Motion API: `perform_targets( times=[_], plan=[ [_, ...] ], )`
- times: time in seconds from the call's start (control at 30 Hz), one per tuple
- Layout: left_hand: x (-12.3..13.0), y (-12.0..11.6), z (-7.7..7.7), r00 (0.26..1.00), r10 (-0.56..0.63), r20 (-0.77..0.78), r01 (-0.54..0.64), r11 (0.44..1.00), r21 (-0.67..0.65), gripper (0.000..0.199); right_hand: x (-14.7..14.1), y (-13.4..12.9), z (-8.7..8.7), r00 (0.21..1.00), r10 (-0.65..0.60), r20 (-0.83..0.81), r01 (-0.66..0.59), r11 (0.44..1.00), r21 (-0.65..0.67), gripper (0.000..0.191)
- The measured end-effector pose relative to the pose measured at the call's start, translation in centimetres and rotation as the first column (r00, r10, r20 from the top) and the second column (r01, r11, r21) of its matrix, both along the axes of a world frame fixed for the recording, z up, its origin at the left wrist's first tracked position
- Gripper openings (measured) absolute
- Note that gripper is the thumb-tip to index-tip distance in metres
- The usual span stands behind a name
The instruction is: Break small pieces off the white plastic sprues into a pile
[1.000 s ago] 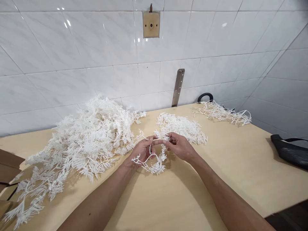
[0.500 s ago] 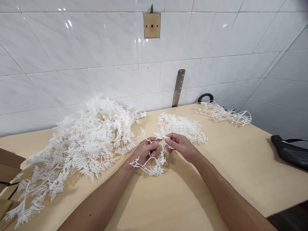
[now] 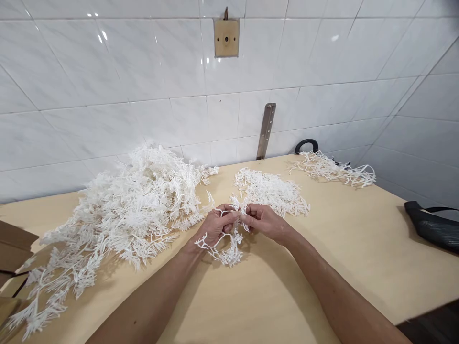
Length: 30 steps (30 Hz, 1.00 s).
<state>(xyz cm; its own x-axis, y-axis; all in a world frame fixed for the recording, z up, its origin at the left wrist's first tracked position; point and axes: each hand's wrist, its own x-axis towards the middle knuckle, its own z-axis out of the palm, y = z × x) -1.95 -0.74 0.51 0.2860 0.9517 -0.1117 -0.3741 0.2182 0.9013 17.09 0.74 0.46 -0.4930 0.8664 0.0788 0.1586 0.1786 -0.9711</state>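
Near the middle of the table, my left hand (image 3: 218,224) pinches a white branching sprig (image 3: 229,253), whose feathery ends hang below and stick up above the fingers. My right hand (image 3: 263,220) is closed on the same sprig from the right, its thumb close to the left thumb. A large heap of white sprigs (image 3: 139,205) lies left of my hands. Just behind my right hand is a smaller pile of short white pieces (image 3: 270,191). Thin, mostly bare white stems (image 3: 333,169) lie at the back right.
A wooden table (image 3: 358,248) meets a tiled wall. Against the wall stands a metal bracket (image 3: 266,131). A black ring-shaped handle (image 3: 306,145) sits behind the stems. The right edge holds a black object (image 3: 432,227), and cardboard (image 3: 14,246) is at the left edge.
My right hand has moved slightly left and down, bringing both hands' fingertips together. The hanging part of the sprig has shifted a little left and down.
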Motion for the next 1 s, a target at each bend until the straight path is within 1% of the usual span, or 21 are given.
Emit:
perform_targets(
  times=[0.13, 0.2, 0.43, 0.53, 0.6, 0.67, 0.73, 0.8, 0.87, 0.93, 1.0],
  plan=[
    [0.2, -0.1, 0.4, 0.996, 0.075, -0.043, -0.076, 0.997, -0.012, 0.048, -0.3, 0.1, -0.5, 0.999, -0.007, 0.036, 0.007, 1.000, -0.002, 0.043],
    [0.3, -0.1, 0.5, 0.994, 0.094, -0.063, -0.095, 0.995, -0.023, 0.047, -0.4, 0.0, -0.7, 0.999, -0.001, 0.045, 0.001, 1.000, 0.007, 0.044],
    [-0.3, 0.5, -0.4, 0.989, 0.115, -0.090, -0.118, 0.993, -0.022, 0.042, -0.2, -0.1, -0.3, 1.000, -0.007, 0.014, 0.007, 1.000, -0.001, 0.039],
    [-0.4, 0.5, -0.5, 0.991, 0.075, -0.110, -0.075, 0.997, 0.000, 0.040, 0.6, 0.2, 0.0, 1.000, 0.014, 0.010, -0.014, 1.000, -0.016, 0.039],
    [-0.3, 0.3, -0.3, 0.990, 0.027, -0.136, -0.025, 1.000, 0.017, 0.040, 1.4, 0.6, 0.2, 0.999, -0.024, -0.044, 0.023, 0.999, -0.024, 0.041],
    [-0.1, 0.1, 0.0, 0.985, 0.001, -0.174, 0.005, 0.999, 0.036, 0.041, 2.1, 1.1, 0.5, 0.982, -0.117, -0.150, 0.113, 0.993, -0.035, 0.042],
    [0.2, -0.2, 0.2, 0.974, 0.016, -0.228, -0.002, 0.998, 0.062, 0.040, 2.6, 1.4, 0.6, 0.950, -0.204, -0.234, 0.196, 0.979, -0.056, 0.041],
    [0.5, -0.4, 0.2, 0.959, 0.031, -0.282, -0.005, 0.996, 0.091, 0.040, 2.6, 1.6, 0.5, 0.939, -0.247, -0.240, 0.237, 0.969, -0.067, 0.040],
    [0.7, -0.6, 0.2, 0.948, 0.017, -0.317, 0.017, 0.994, 0.106, 0.039, 2.5, 1.5, 0.4, 0.957, -0.227, -0.180, 0.221, 0.974, -0.050, 0.040],
    [0.8, -0.8, 0.2, 0.943, -0.005, -0.333, 0.043, 0.993, 0.106, 0.039, 2.2, 1.3, 0.4, 0.980, -0.163, -0.114, 0.162, 0.987, -0.014, 0.039],
    [0.8, -0.8, 0.3, 0.940, -0.012, -0.340, 0.050, 0.994, 0.102, 0.039, 1.9, 1.0, 0.5, 0.992, -0.098, -0.085, 0.098, 0.995, 0.001, 0.038]
  ],
)
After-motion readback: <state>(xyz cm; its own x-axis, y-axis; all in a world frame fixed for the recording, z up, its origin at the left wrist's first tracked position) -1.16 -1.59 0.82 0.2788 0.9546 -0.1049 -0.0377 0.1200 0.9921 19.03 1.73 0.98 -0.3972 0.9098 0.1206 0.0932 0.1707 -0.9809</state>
